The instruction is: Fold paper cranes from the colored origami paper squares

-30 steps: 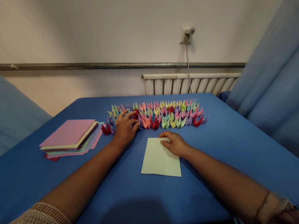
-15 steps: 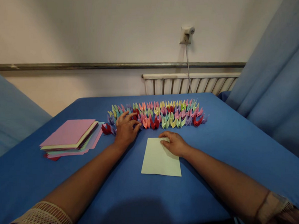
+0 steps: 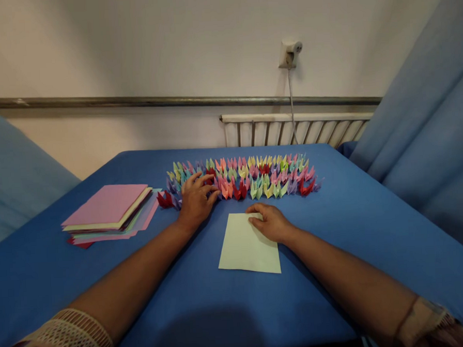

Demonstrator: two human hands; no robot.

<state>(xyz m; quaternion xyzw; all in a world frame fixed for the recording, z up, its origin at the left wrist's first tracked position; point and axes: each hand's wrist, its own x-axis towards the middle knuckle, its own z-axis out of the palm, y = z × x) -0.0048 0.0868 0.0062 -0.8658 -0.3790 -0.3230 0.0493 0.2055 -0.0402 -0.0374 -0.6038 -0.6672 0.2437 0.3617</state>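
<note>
My left hand [image 3: 196, 198] is over the left part of the rows of folded paper cranes [image 3: 268, 179], its fingers stretched and apart. It covers several cranes, and whether its fingertips touch one is hidden. A dark red crane [image 3: 165, 200] stands just left of this hand. My right hand [image 3: 271, 221] pinches the top edge of a pale green sheet of paper [image 3: 249, 250], thumb above and fingers behind the edge. The sheet lies flat and unfolded in front of the cranes.
To the left lies a stack of coloured paper [image 3: 105, 208], pink on top, its lower sheets fanned out. All this rests on a blue-covered table [image 3: 374, 228]. Blue curtains [image 3: 417, 101] hang at both sides. Behind are a metal rail [image 3: 153, 101] and a wall socket [image 3: 288, 55] with a cable.
My left hand has shifted very slightly to the right over the cranes. My right hand and the pale green sheet have stayed in place.
</note>
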